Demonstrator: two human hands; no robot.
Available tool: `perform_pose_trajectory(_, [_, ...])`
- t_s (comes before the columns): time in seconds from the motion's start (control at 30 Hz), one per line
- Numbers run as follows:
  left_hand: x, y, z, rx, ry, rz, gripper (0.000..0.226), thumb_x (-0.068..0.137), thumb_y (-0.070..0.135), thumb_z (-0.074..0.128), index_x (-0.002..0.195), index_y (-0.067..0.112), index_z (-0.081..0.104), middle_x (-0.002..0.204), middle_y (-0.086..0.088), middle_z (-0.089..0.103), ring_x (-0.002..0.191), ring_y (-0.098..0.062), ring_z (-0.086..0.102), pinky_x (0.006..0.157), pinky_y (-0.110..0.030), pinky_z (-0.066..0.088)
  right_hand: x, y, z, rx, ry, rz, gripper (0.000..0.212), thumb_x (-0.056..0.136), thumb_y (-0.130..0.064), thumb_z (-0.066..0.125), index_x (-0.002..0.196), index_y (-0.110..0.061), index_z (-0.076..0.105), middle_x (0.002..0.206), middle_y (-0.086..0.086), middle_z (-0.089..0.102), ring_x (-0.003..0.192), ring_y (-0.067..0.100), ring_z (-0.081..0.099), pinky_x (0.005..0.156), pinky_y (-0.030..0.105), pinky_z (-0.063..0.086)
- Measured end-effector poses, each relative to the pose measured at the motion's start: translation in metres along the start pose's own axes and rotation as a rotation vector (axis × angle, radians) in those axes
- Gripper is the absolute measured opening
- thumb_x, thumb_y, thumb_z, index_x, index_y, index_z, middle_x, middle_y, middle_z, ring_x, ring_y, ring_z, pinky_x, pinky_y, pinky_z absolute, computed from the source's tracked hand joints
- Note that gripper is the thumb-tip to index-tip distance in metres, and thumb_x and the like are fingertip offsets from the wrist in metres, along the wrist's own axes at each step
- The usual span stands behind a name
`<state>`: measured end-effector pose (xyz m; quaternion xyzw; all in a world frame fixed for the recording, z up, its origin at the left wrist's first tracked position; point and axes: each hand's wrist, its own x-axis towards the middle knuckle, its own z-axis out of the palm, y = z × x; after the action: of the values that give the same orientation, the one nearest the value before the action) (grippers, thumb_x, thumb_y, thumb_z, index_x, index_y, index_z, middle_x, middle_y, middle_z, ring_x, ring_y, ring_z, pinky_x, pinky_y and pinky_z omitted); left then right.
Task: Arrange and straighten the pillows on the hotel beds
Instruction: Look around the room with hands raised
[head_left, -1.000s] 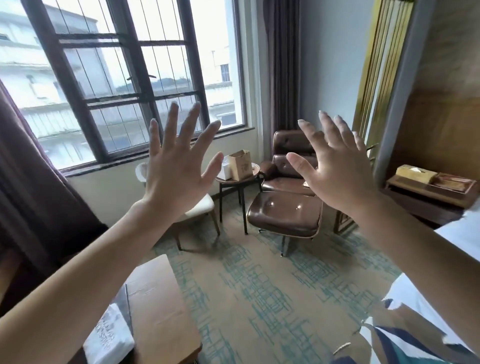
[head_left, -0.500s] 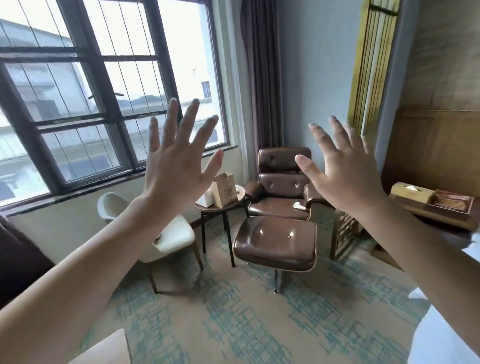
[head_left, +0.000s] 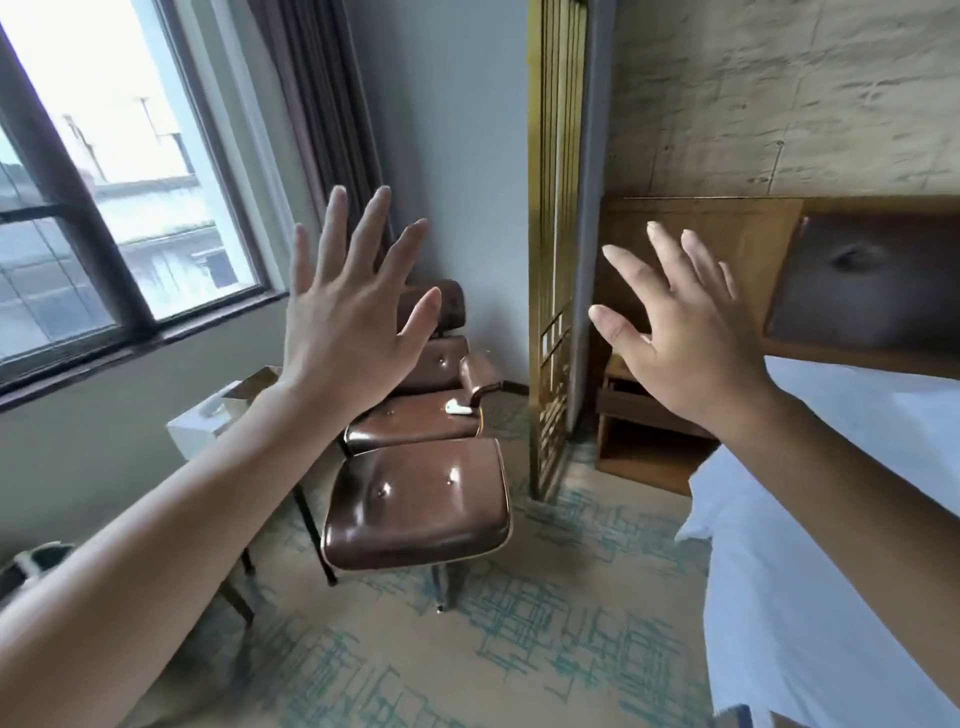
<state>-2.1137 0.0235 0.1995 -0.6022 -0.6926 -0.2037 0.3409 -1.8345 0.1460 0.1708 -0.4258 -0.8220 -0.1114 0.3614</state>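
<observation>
White bed (head_left: 810, 597) w/ smooth sheets sits at the right edge, no pillow in view tbh. Left hand (head_left: 345, 322) and right hand (head_left: 691, 343) both raised in mid-air, fingers spread apart, holding nothing. Behind them: glossy brown tufted leather chair (head_left: 436, 364) + matching footstool (head_left: 415, 506), patterned carpet (head_left: 519, 649), wood nightstand (head_left: 639, 441).

Footstool (head_left: 415, 499) at 6 o'clock: glossy brown leather; bed (head_left: 841, 571) at 4 o'clock: matt white cloth; screen (head_left: 556, 260) at 12 o'clock: gold metal.
</observation>
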Motion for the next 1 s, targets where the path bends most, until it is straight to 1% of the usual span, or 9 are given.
perform_pose_trajectory(0.13, [0.048,-0.028,0.070,-0.108,0.001,0.052,0.066,0.102,0.058,0.030,0.161,0.029,0.029,0.174,-0.004,0.011,0.162,-0.033,0.000,0.128,-0.062,0.008,0.039,0.010,0.046,-0.072,0.005,0.074,0.067,0.098,-0.065,0.034,0.155,-0.032,0.039,0.167,0.012,0.026,0.154,0.038,0.021,0.120,0.061,0.024])
perform_pose_trajectory(0.23, [0.090,-0.059,0.117,-0.155,-0.013,0.070,0.067,0.100,0.059,0.029,0.159,0.028,0.032,0.173,-0.006,0.015,0.161,-0.035,0.003,0.127,-0.064,0.010,0.078,0.009,0.077,-0.120,-0.018,0.097,0.068,0.098,-0.067,0.032,0.156,-0.032,0.036,0.168,0.011,0.023,0.155,0.037,0.019,0.121,0.061,0.023])
perform_pose_trajectory(0.37, [0.137,-0.085,0.166,-0.229,-0.008,0.086,0.067,0.100,0.058,0.030,0.159,0.027,0.033,0.173,-0.006,0.016,0.161,-0.035,0.003,0.127,-0.064,0.009,0.121,0.010,0.101,-0.176,-0.002,0.128,0.067,0.099,-0.066,0.031,0.157,-0.033,0.033,0.169,0.009,0.020,0.156,0.035,0.016,0.122,0.059,0.020])
perform_pose_trajectory(0.47, [0.164,-0.088,0.198,-0.271,0.017,0.129,0.067,0.100,0.058,0.031,0.159,0.027,0.034,0.173,-0.007,0.017,0.161,-0.036,0.005,0.127,-0.064,0.011,0.141,0.017,0.113,-0.244,0.010,0.159,0.067,0.099,-0.065,0.030,0.157,-0.033,0.033,0.169,0.009,0.020,0.155,0.035,0.017,0.121,0.056,0.021])
perform_pose_trajectory(0.63, [0.209,-0.061,0.248,-0.357,0.014,0.190,0.067,0.102,0.059,0.029,0.160,0.027,0.032,0.173,-0.006,0.015,0.161,-0.036,0.003,0.127,-0.064,0.011,0.159,0.053,0.130,-0.334,-0.006,0.252,0.068,0.098,-0.064,0.031,0.157,-0.031,0.035,0.169,0.010,0.023,0.155,0.036,0.019,0.120,0.056,0.022])
perform_pose_trajectory(0.73, [0.233,-0.036,0.277,-0.393,0.005,0.231,0.066,0.102,0.060,0.028,0.161,0.028,0.029,0.174,-0.005,0.012,0.161,-0.034,0.001,0.127,-0.063,0.009,0.164,0.083,0.138,-0.367,-0.003,0.294,0.070,0.097,-0.065,0.029,0.157,-0.029,0.036,0.168,0.012,0.024,0.154,0.038,0.021,0.118,0.058,0.024])
perform_pose_trajectory(0.9, [0.275,0.008,0.318,-0.422,0.009,0.273,0.066,0.103,0.059,0.029,0.162,0.029,0.027,0.174,-0.005,0.010,0.161,-0.033,-0.001,0.128,-0.062,0.008,0.179,0.140,0.150,-0.415,0.005,0.333,0.070,0.097,-0.065,0.028,0.156,-0.029,0.036,0.168,0.012,0.024,0.153,0.038,0.022,0.118,0.058,0.025])
perform_pose_trajectory(1.0, [0.304,0.036,0.333,-0.417,0.017,0.298,0.067,0.103,0.060,0.029,0.162,0.029,0.028,0.174,-0.005,0.010,0.161,-0.033,-0.002,0.128,-0.062,0.006,0.194,0.182,0.155,-0.403,0.040,0.349,0.071,0.096,-0.066,0.028,0.156,-0.029,0.037,0.167,0.012,0.025,0.153,0.038,0.022,0.118,0.057,0.025])
